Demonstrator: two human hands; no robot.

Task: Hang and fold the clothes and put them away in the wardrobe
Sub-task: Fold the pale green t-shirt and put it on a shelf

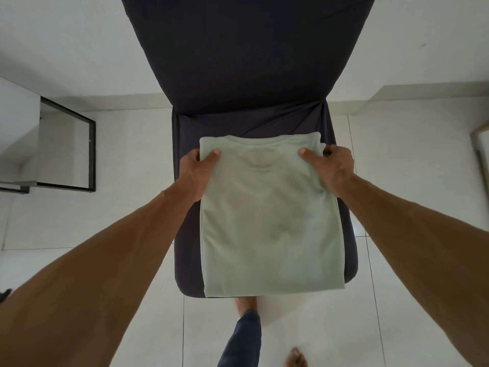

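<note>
A pale green T-shirt [270,221], folded into a long rectangle with its collar at the far end, lies on the seat of a dark chair [246,62]. My left hand [197,170] grips the shirt's far left edge, thumb on top and fingers under the cloth. My right hand [329,168] grips the far right edge the same way, thumb on top. The shirt's near end hangs slightly over the seat's front edge.
The chair stands on a white tiled floor [410,181] against a white wall. A black metal frame [79,152] stands to the left. My feet and one dark blue trouser leg [243,340] show below the seat's front edge.
</note>
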